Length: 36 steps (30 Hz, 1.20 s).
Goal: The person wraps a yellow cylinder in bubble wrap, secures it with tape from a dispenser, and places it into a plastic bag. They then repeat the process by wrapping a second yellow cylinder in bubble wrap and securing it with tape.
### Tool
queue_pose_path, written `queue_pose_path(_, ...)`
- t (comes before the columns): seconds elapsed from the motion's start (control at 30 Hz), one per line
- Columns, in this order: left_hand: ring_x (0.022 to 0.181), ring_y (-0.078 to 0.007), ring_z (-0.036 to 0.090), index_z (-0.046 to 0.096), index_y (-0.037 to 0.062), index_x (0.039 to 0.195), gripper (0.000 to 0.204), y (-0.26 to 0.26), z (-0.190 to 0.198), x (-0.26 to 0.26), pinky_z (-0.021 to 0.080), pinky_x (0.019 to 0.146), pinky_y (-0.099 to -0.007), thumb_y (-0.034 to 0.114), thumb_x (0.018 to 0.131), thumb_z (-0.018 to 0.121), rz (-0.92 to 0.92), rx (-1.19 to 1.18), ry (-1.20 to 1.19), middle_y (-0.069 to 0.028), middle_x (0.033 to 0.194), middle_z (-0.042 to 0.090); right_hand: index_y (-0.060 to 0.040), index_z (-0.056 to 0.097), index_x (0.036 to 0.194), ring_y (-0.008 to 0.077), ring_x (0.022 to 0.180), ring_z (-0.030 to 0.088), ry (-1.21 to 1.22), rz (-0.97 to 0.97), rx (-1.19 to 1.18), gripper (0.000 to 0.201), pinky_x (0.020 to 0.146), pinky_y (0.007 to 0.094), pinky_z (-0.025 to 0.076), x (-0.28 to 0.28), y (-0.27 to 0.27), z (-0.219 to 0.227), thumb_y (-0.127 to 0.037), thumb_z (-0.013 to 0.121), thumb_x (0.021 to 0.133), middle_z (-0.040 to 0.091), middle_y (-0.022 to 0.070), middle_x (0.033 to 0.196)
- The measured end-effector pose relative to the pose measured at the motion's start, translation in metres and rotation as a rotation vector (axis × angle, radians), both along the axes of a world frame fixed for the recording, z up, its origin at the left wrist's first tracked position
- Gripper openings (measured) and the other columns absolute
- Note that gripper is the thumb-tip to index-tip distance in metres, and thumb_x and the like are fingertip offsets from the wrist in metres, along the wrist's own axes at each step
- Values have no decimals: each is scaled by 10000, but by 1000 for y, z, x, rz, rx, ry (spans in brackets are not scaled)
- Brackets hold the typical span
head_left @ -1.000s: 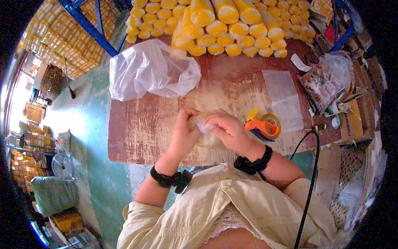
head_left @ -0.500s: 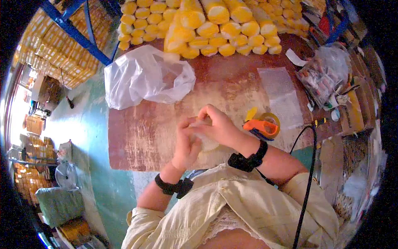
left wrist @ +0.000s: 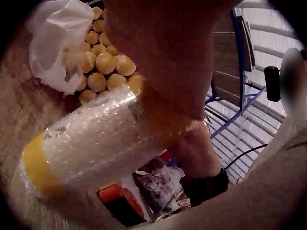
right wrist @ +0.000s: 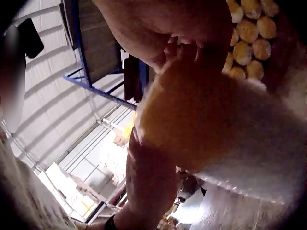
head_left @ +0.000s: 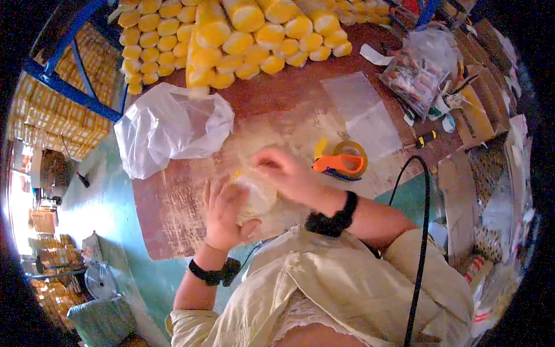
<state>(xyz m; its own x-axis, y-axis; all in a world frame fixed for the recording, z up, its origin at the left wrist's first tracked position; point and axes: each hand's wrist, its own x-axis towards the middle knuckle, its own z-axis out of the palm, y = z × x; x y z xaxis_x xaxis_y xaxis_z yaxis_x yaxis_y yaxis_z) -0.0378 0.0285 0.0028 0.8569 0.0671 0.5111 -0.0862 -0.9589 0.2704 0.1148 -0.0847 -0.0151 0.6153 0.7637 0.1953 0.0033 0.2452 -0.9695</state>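
A roll in bubble wrap (head_left: 260,196), partly hidden in the head view, lies between the two hands. Its left-wrist close-up shows the clear wrap (left wrist: 96,139) with a yellow band round one end. My left hand (head_left: 222,211) spreads its fingers and thumb around the roll's left end. Over the roll's far right side is my right hand (head_left: 289,176), blurred, its fingers curled. In the right wrist view, that hand (right wrist: 177,24) is close above the yellow end (right wrist: 187,115); contact or anything pinched cannot be made out. Below that end, the left hand (right wrist: 151,182) shows.
An orange tape cutter (head_left: 341,163) stands right of the hands, beside a flat clear sheet (head_left: 370,127). A white plastic bag (head_left: 167,130) lies at the left, stacked yellow-ended rolls (head_left: 248,46) at the back, a filled clear bag (head_left: 419,69) at the far right.
The hands, which met over the roll, have parted: the left hand has spread its fingers on the left end, and the right hand sits above the far side. The head view has shifted and tilted.
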Motion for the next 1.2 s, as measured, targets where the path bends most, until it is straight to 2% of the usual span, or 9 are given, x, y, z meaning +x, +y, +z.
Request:
queue_pose_path(0.1,1074,-381,461,516,56,1030,561,5,-13,-5,371,920,-509,317,589,742,43,-181,80,-119,1081,495,-44,531,998,157,882,556,-79,-120,-292,188,752,274,463,50,-64,-24,-124,574,833,575,61,944)
queue_pose_path(0.27,1054,-371,479,538,50,995,557,8,7,5,391,901,-493,352,573,741,16,120,70,-121,1060,509,-3,526,982,304,968,554,-544,62,-966,379,793,363,451,82,-132,-21,-257,664,738,567,192,1007)
queue_pose_path(0.33,1024,-355,504,553,50,972,538,8,14,10,422,867,-465,356,571,741,-1,162,92,-122,1051,517,10,512,1002,357,958,543,-829,17,-1028,486,798,409,441,95,-158,-125,-316,693,689,557,234,1003)
queue_pose_path(0.43,981,-332,534,573,50,948,518,12,9,8,455,825,-427,352,566,750,-44,43,169,-128,1060,524,24,478,1040,378,949,536,-1076,-26,-1093,560,821,448,418,91,-157,-136,-330,698,666,556,236,988)
queue_pose_path(0.57,962,-310,549,577,49,957,526,13,7,7,472,798,-401,327,554,768,-12,11,141,-132,1087,523,36,446,1083,379,955,535,-913,-52,-996,588,850,447,407,97,-157,-156,-304,692,671,556,236,994)
queue_pose_path(0.63,959,-312,548,577,51,958,536,8,8,7,471,797,-404,310,536,783,46,-100,151,-134,1092,522,49,443,1093,378,960,538,-1065,-154,-944,591,846,437,414,93,-154,-130,-290,689,677,555,246,1005)
queue_pose_path(0.87,981,-327,520,552,62,977,575,27,-5,16,454,802,-400,279,505,797,-118,-52,-96,-127,1104,509,-32,595,978,151,698,619,-17,-110,-734,313,650,271,501,83,-130,13,-245,650,755,646,51,819)
queue_pose_path(0.97,1004,-320,506,540,64,999,579,29,-7,10,449,802,-401,291,524,780,-132,-131,-103,-127,1093,510,-34,605,999,157,728,624,368,-129,-528,298,664,271,501,63,-103,72,-235,620,780,649,55,862)
queue_pose_path(1.2,990,-293,508,545,67,1011,544,28,-29,-11,471,759,-368,327,575,739,-242,-291,-155,-99,1047,516,-25,566,1045,178,806,612,640,-165,-537,287,666,256,524,26,-34,131,-222,547,837,620,78,978)
